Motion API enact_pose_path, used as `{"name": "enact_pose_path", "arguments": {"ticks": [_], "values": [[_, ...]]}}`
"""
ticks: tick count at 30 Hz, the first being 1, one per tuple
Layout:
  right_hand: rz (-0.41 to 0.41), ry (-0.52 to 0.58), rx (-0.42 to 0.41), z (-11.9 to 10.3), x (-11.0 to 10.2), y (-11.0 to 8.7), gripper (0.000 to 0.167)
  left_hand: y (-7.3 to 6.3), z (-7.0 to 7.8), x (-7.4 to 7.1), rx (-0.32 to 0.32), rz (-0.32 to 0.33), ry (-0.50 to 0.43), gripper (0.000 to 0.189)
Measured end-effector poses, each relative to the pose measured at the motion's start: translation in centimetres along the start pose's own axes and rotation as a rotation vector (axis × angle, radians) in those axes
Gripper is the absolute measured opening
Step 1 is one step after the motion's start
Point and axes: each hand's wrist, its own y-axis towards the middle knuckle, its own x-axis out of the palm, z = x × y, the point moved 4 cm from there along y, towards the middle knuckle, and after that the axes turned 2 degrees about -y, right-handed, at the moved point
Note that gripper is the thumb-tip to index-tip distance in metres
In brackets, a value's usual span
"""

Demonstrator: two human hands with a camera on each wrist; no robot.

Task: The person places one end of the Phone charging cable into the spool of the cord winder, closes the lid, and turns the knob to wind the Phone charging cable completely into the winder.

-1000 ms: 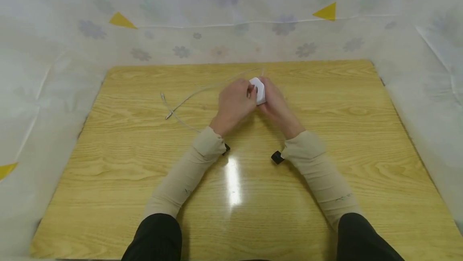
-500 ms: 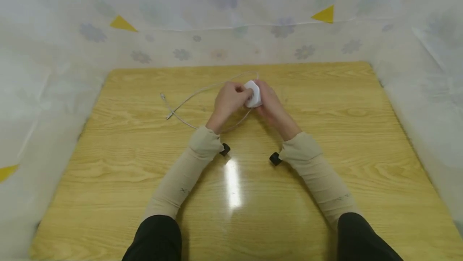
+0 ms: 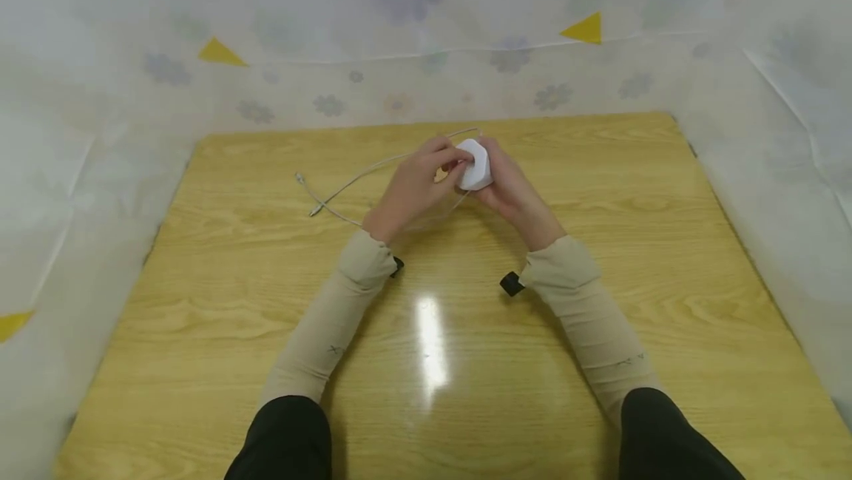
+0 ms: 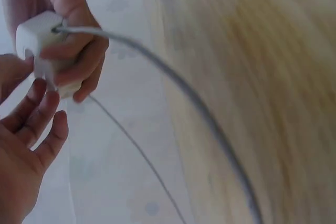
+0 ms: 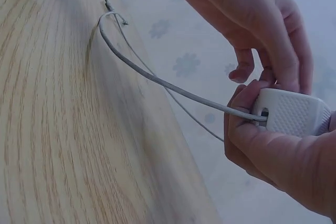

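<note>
My right hand (image 3: 509,180) grips a white, many-sided cable winder (image 3: 476,173), fingers wrapped round its ribbed side. The thumb and fingertips of my left hand (image 3: 416,180) pinch at the middle of its face, as the left wrist view also shows. A thin pale cable (image 5: 173,87) runs out of a slot in the casing, and another length leaves the far side. Both lengths reach left, where their metal plug ends (image 3: 313,211) lie crossed on the wooden table. My palm and fingers hide much of the winder.
The wooden table (image 3: 466,391) lies under both forearms. White flowered sheeting (image 3: 413,80) rises behind and at both sides, with yellow triangles (image 3: 584,29) on it. A black wrist camera (image 3: 512,284) shows at the right cuff.
The winder has turned and shifted slightly in my right hand, staying held. My left fingers have moved round on its face, and the left wrist has shifted left. The plug ends stay about put.
</note>
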Motion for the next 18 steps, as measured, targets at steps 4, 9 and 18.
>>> {"name": "enact_pose_path", "arguments": {"ticks": [4, 9, 18], "values": [[0.006, -0.053, 0.001, 0.01, 0.06, 0.02, 0.038, -0.06, 0.18, -0.72, 0.078, -0.039, 0.094, 0.018], [0.037, -0.103, 0.019, 0.36, 0.14, 0.13, 0.037, -0.14, 0.51, -1.02, 0.159, -0.007, 0.206, 0.014], [0.048, -0.074, -0.004, 0.9, 0.06, 0.61, 0.036, -0.22, 0.91, -0.89, 0.234, 0.042, 0.36, 0.012]]}}
